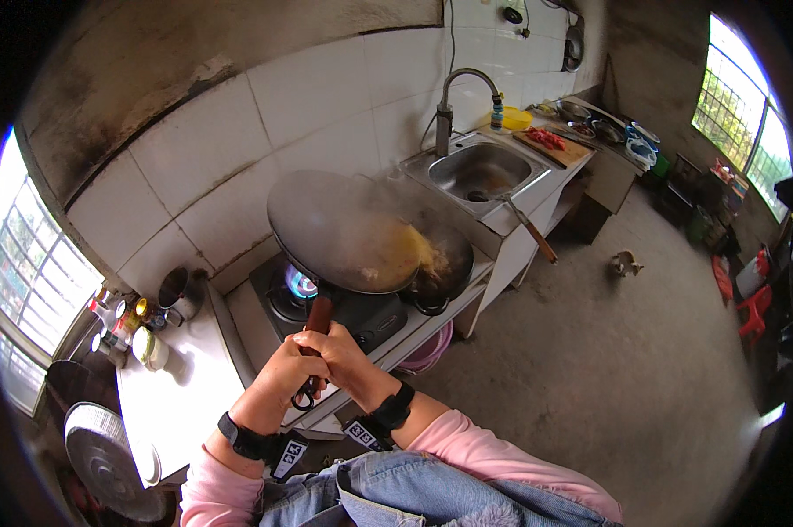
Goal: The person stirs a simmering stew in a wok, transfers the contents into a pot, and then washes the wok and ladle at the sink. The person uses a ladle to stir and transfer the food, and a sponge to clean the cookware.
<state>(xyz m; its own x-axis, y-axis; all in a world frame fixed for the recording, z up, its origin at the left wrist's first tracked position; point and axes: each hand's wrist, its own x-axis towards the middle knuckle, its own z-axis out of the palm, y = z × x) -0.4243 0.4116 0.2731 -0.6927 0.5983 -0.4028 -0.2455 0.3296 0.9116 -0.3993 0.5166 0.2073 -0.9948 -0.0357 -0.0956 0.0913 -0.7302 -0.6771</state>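
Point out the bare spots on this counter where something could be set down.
Bare white counter lies between the gas stove and the jars. The burners sit under the wok, which both hands grip by its handle. The sink basin looks empty; the cutting board beyond is crowded.

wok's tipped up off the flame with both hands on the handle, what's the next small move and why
Probably level the wok back over the lit burner. Both hands, left and right, hold its handle, it tilts steeply, and the yellow food has slid to its far low edge, away from the flame.
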